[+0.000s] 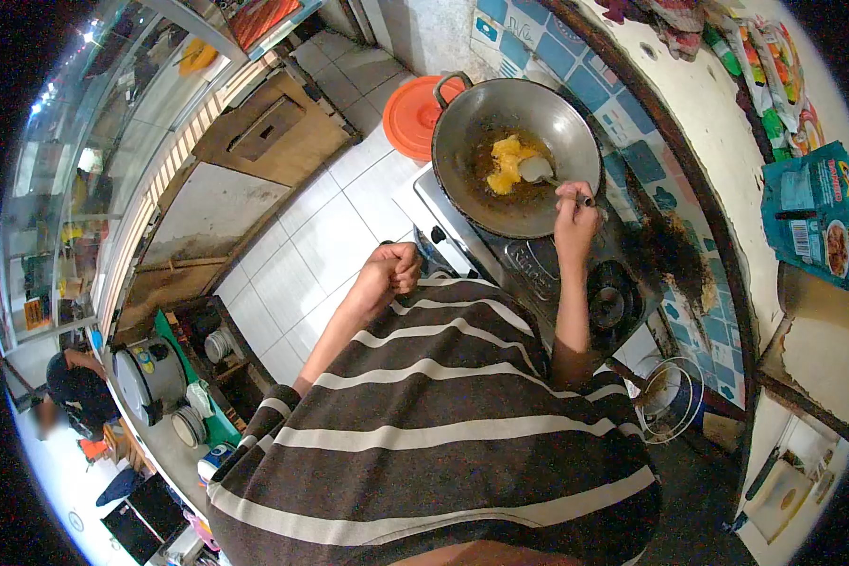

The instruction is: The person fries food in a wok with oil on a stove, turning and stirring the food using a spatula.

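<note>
A large metal wok [561,127] sits on the stove [533,274], with yellow food [506,165] in a shallow layer of oil at its middle. My right hand [576,222] is closed around the handle of a spatula [537,170], over the wok's near right rim. The spatula's blade touches the right side of the yellow food. My left hand [391,269] is closed in front of my striped shirt, beside the stove's left edge, and whatever it may hold is hidden.
An orange lidded bucket [410,118] stands on the tiled floor left of the wok. The second burner [610,307] is right of my right forearm. A teal packet [814,215] lies on the right ledge. Another person [80,387] is at the far left.
</note>
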Demonstrator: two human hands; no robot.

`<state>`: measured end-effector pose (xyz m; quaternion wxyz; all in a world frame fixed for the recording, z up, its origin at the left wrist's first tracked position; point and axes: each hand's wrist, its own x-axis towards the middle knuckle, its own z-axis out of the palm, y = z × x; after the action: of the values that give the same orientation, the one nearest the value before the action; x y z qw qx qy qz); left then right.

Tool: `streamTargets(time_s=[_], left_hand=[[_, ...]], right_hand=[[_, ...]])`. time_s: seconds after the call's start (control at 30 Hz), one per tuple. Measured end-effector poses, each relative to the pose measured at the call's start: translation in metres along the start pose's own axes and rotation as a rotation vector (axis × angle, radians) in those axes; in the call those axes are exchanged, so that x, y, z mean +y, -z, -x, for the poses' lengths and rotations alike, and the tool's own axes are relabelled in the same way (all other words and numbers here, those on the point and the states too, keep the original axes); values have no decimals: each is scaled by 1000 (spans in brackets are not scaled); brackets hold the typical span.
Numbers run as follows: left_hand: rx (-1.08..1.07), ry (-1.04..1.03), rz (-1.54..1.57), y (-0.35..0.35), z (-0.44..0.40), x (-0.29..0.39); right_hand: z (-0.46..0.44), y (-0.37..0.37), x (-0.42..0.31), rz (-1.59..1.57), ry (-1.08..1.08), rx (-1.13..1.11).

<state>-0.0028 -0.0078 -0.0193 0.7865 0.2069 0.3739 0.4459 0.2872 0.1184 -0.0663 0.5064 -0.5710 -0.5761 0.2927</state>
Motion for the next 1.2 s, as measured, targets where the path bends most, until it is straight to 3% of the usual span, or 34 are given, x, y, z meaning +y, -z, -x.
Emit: streamTargets(time_s=[0.17,0.47,0.67,0.77,1.2], left_hand=[[-3,4,-24,0,1,1],[51,7,-26,-4,5,2],[41,21,-13,-1,4,1],[28,23,-2,-1,3,1],[29,6,-9,0,4,-1]], right_hand=[[-1,-14,4,-236,-136,-39],[-4,-1,-6,-88,4,27],[-2,10,-18,-46,-133,49],[-4,13,-23,-2,-71,61],[-13,13,-11,78,33,-49]])
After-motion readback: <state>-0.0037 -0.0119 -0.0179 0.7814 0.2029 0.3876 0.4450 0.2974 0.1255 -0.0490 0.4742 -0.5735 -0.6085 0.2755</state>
